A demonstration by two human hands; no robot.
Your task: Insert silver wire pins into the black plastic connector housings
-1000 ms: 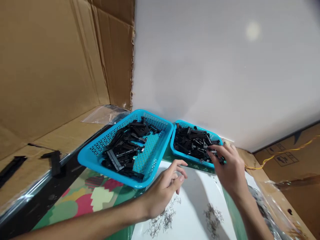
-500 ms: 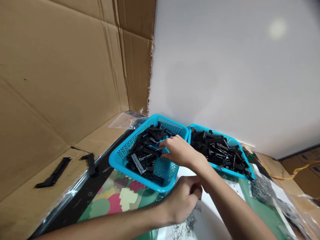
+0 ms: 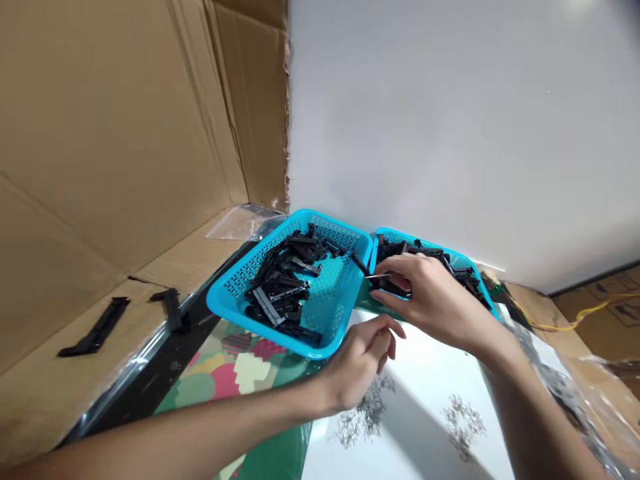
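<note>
My right hand is closed round slim metal tweezers, mostly hidden by its fingers. At their tip is a small black plastic part, just over the gap between two blue baskets. The left blue basket holds a heap of black plastic parts along its left side. More such parts fill the right blue basket, partly behind my right hand. My left hand hovers over a white sheet, fingers loosely bent and apart, with nothing visible in them. Below it lie small bent wire pieces.
A second cluster of wire pieces lies on the sheet's right. Two black parts rest at the left by a cardboard wall. A white wall stands behind the baskets. Clear plastic bags and a yellow wire are at right.
My right hand has moved right, out of the left basket, with a black part at the tweezers. My left hand's fingers have loosened from a curl. The view has shifted slightly.
</note>
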